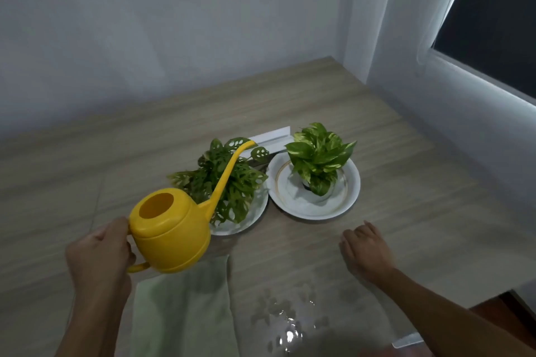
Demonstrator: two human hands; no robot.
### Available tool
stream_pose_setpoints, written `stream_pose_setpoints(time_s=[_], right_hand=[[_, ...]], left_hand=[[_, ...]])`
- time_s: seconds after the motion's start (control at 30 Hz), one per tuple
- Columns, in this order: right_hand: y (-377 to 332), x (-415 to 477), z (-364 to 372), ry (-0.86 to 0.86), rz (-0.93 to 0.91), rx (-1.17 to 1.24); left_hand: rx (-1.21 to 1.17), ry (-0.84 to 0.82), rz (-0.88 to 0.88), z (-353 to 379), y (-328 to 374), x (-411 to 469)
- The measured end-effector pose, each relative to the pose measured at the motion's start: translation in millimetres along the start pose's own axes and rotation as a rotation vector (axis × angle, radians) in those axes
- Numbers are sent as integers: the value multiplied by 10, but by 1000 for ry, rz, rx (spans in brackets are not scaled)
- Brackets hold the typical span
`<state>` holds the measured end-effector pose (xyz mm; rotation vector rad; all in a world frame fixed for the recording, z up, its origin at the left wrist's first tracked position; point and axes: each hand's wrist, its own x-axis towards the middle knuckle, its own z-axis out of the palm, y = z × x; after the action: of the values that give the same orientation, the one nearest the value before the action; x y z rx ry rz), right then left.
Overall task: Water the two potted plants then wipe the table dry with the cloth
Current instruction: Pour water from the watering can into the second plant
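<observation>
My left hand (100,252) grips the handle of a yellow watering can (171,232), held above the table with its long spout reaching over the left plant (223,180), a holey-leaved plant on a white plate (255,211). To the right stands a second plant (317,159) with yellow-green leaves on a white gold-ringed plate (345,200). My right hand (364,252) rests flat on the wooden table (406,182), fingers relaxed. A pale green cloth (185,307) lies near the front edge, partly under the can. Water drops (287,324) glisten on the table beside the cloth.
A white folded card or strip (271,136) lies behind the two plates. White walls close the table at the back and right, with a dark window (499,23) at upper right. The table's right edge drops off near my right forearm.
</observation>
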<state>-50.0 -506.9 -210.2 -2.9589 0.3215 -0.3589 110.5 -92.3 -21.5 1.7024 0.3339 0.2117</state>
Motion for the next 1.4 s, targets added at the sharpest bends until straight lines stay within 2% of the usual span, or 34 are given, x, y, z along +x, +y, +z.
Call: stream_pose_setpoints(time_s=[0.13,0.27,0.57,0.77,1.0,1.4], right_hand=[[499,107,-53,-58,44,16],[916,323,-13,-193,77,12],[1433,580,214,-397,91,-48],[1592,541,392,-434,40,-80],[1539,677,535,-449,58,-68],[1523,614,627,-370,52,1]], left_hand=[[-21,21,66,406,160,-285],[21,38,96,755,218,-503],[95,76,102,1227,308,-674],[191,134,132,1429,392,-726],[343,108,181,1579,632,-759],[455,93,249,1661,879,-692]])
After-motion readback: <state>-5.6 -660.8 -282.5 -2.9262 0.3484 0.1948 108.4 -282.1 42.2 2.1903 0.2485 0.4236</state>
